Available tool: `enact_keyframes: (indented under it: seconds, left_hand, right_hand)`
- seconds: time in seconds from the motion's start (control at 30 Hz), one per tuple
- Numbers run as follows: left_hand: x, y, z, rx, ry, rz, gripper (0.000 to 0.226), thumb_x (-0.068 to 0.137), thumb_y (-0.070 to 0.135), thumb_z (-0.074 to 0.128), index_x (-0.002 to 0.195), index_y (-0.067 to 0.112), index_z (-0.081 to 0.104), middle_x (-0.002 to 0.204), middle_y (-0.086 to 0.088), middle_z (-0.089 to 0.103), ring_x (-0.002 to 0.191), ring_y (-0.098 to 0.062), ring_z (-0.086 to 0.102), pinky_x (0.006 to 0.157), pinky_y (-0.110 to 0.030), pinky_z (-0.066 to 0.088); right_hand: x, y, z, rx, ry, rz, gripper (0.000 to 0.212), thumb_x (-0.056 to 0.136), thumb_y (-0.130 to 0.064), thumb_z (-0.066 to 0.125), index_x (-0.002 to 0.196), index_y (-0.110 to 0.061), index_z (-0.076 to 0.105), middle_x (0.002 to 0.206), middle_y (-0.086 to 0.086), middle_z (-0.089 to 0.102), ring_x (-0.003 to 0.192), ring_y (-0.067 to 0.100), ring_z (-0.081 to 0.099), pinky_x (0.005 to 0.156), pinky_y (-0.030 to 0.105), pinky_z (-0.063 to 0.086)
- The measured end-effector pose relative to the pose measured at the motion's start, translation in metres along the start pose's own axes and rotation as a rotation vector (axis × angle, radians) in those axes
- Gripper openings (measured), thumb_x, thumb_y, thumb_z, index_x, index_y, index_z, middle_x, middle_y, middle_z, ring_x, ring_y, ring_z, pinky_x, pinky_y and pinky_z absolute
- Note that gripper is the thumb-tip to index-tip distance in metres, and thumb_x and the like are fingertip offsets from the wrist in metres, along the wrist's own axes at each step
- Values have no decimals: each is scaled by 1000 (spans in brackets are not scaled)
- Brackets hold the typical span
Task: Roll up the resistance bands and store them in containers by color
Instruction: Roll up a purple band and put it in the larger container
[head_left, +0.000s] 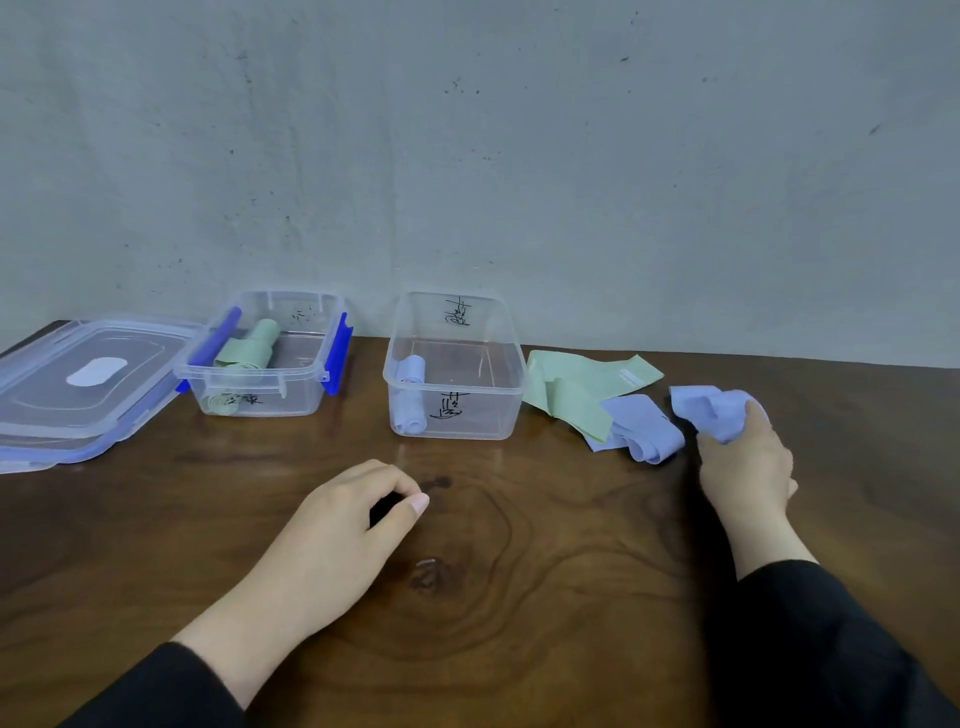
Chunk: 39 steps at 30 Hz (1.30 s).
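At the right of the frame, the right hand gripped a crumpled blue band on the table; another blue band and a green band lay just left of it. The left hand rested loosely curled, holding nothing. The band looked thin, limp and stretchy, probably best pinched at one flattened end to start rolling.
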<state>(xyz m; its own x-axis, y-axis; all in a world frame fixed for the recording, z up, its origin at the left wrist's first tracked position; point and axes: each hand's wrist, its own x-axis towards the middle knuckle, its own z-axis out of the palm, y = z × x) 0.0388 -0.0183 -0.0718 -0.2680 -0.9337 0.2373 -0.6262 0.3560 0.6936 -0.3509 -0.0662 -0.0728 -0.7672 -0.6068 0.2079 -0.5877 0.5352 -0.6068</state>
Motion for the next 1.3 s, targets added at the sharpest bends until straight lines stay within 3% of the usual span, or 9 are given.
enact_keyframes:
  seconds: [0.23,0.43,0.53,0.63,0.8,0.9,1.03,1.13,1.3]
  left_hand:
    - [0,0,-2,2,-5,6,15,95,43,55,86,36,64,98,20,62,96,-2,58,83,-25,47]
    - [-9,14,-8,-29,-7,57,21,94,47,55,114,47,59,111,29,59,111,9,52,93,-17,46]
    - [-15,21,-13,-97,-31,104,50,88,53,60,134,57,40,124,36,52,123,12,46,103,-16,40]
    - [-24,25,-22,-192,-9,93,77,79,51,74,140,60,28,137,39,42,130,14,38,104,-12,35]
    - [-34,9,-44,-491,-124,-80,9,95,30,62,98,27,70,95,14,72,88,-1,65,78,-22,50]
    - [-34,0,-57,-707,-114,-215,33,99,35,54,95,6,70,87,-15,72,79,-28,68,82,-47,55]
    - [-28,-2,-66,-891,-110,-329,38,101,36,50,101,3,69,75,-20,68,67,-29,66,73,-42,55]
    - [-26,-3,-64,-972,-109,-379,39,99,40,51,107,6,68,83,-21,69,71,-31,65,71,-38,54]
    - [-21,-6,-58,-1120,-132,-421,46,98,42,51,117,3,66,106,-23,70,95,-35,68,89,-45,54]
  right_hand:
    - [-21,-10,-19,477,203,-146,22,100,-20,47,110,-12,65,90,1,58,86,17,55,77,33,42]
    - [-97,-72,-62,740,449,-674,15,99,-10,56,104,-6,69,86,2,55,83,0,52,79,17,41]
    - [-163,-110,-76,909,208,-809,13,95,-4,60,97,-13,69,86,6,62,86,16,61,78,24,46]
    - [-217,-133,-80,1075,-238,-699,16,89,-19,61,89,-29,74,92,-8,71,94,9,67,77,16,50]
    - [-238,-142,-53,1414,-858,-314,25,80,-19,65,100,-17,78,105,11,74,97,25,72,84,35,56]
    - [-236,-137,-35,1349,-890,-251,30,85,-5,61,110,-15,75,96,13,73,85,27,68,75,35,55]
    - [-230,-128,-19,1145,-825,-293,46,93,0,59,129,-29,61,103,1,73,77,23,63,66,40,53]
    - [-231,-122,-8,781,-708,-493,32,89,-19,69,111,-41,60,94,-8,67,77,17,63,68,41,57]
    - [-241,-122,-8,696,-730,-681,20,81,-30,74,96,-38,64,92,-9,60,82,12,60,71,22,50]
